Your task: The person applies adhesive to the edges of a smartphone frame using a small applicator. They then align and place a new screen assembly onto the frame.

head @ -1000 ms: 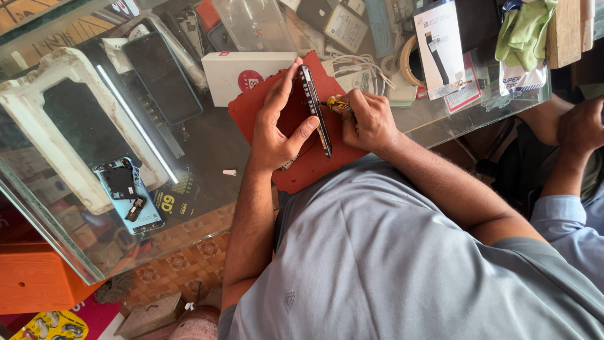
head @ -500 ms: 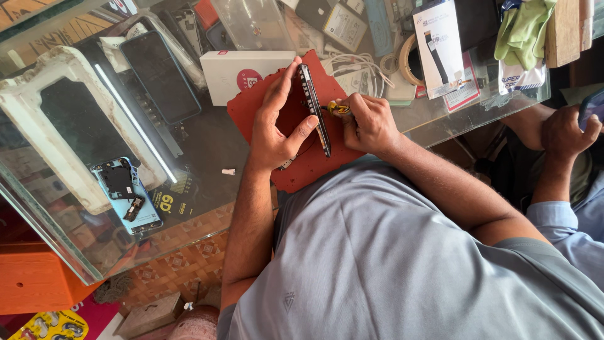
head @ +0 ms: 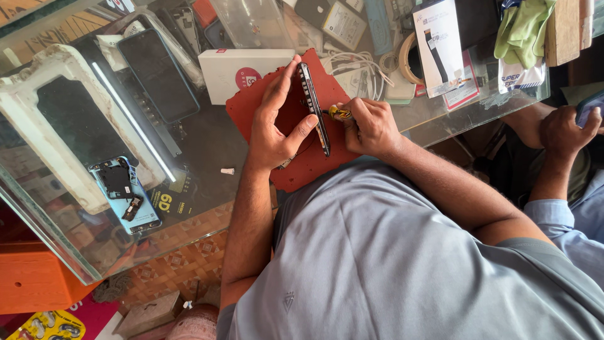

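— The phone (head: 314,108) stands on its long edge over the red work mat (head: 302,167), near the middle of the glass counter (head: 207,145). What is all that off to the left?

— A worn white tray (head: 63,119) lying under the glass, and a blue opened phone shell (head: 123,196) with its insides showing. Both are well apart from my hands, parked where I won't knock them. A dark phone (head: 157,74) lies face up further back, next to a white box (head: 242,72) with a pink spot, which touches the mat's far edge.

— And your left hand (head: 277,119)?

— It is wrapped around the phone, fingertips on the far end and thumb pressed against the side facing me. I keep it tipped on edge so the thin side is turned toward the tool, and I judge the mat is there to stop it sliding on the glass.

— The right?

— My right hand (head: 371,126) is closed tight on a small yellow-handled screwdriver (head: 338,113), its tip against the phone's side. I hold it low and close to the tip for control. Whether it sits in a screw I cannot tell.

— Further right?

— A tape roll (head: 406,63), white cables (head: 358,63), a boxed accessory (head: 440,44), a green cloth (head: 522,28). Another person's hand (head: 563,129) holds a phone past the counter's corner.
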